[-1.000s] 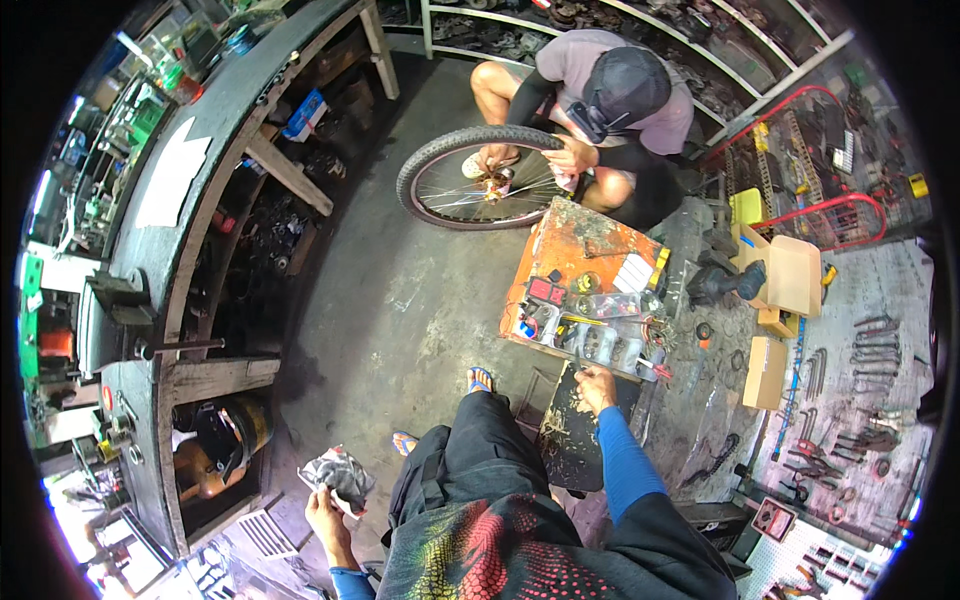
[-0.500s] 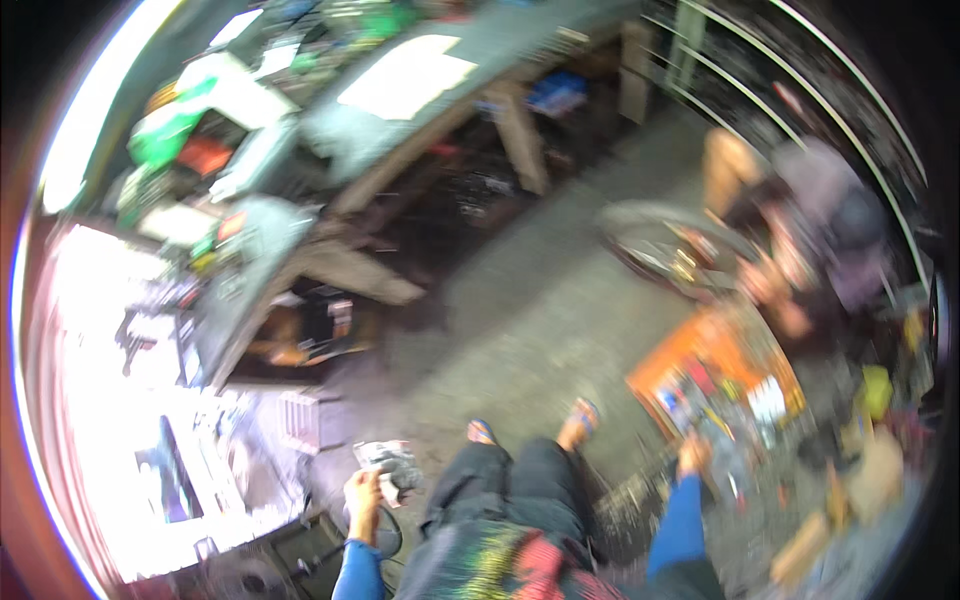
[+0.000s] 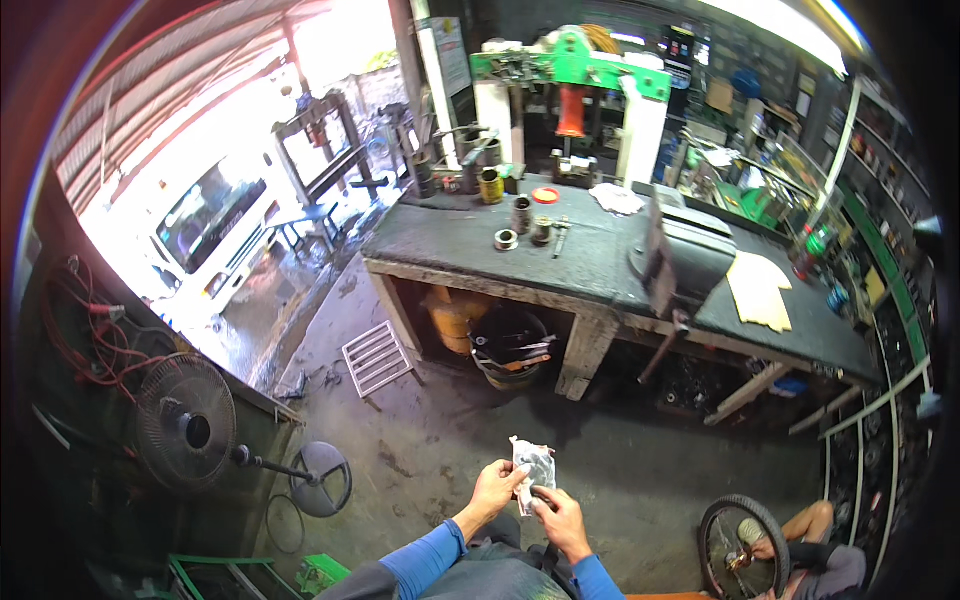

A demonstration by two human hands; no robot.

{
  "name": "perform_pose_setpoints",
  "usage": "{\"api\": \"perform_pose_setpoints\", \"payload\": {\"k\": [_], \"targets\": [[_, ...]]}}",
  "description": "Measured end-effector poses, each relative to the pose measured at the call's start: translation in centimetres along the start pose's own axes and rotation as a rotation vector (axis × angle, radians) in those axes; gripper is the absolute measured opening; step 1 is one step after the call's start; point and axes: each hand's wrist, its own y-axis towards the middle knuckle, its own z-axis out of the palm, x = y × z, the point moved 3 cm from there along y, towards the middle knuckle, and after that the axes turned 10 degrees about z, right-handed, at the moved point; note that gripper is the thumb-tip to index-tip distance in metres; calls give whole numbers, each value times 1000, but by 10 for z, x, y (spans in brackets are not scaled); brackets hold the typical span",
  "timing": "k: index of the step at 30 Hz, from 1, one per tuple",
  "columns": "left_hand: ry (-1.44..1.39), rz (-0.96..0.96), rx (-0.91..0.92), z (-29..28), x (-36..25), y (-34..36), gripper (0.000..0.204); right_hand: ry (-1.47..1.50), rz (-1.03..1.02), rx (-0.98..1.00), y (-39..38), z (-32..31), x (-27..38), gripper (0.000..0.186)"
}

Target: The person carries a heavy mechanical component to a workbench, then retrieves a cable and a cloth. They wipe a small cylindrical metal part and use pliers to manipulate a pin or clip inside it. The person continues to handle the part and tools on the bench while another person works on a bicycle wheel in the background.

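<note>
In front of my body, low in the middle of the view, a small crumpled packet (image 3: 537, 463) of clear and whitish plastic is held up. My left hand (image 3: 494, 490) pinches its left edge between thumb and fingers. Closed on its lower right part is my right hand (image 3: 563, 523), with the thumb over the plastic. Something dark shows by the right thumb, too small to make out. What the packet contains cannot be told.
Ahead stands a workbench (image 3: 590, 255) with a vise (image 3: 690, 245) and metal cylinders. A slatted stool (image 3: 378, 358) and a black bucket (image 3: 512, 345) stand before it. A pedestal fan (image 3: 190, 420) is at left. Lower right, a person (image 3: 835, 570) sits by a bicycle wheel (image 3: 742, 550).
The view has swung toward the bench and doorway. My right hand has left the orange tray of tools and joined my left hand at the packet, which is now before my body.
</note>
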Motion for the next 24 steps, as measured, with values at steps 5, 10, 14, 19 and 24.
{"api": "perform_pose_setpoints", "payload": {"k": [5,10,14,19,24], "targets": [[-43,151,-87,-60,-68,32,35,-119,-126,28,85,74,71,20],[-222,220,-313,-150,-99,70,33,-215,-214,183,177,114,137,17],[-204,242,-550,-216,-95,92,32,-260,-378,145,306,112,194,16],[-32,234,-909,-282,-81,84,31,-404,-403,59,497,129,279,21],[-38,198,-1287,-329,-33,42,27,-547,-339,24,650,165,356,19]]}}
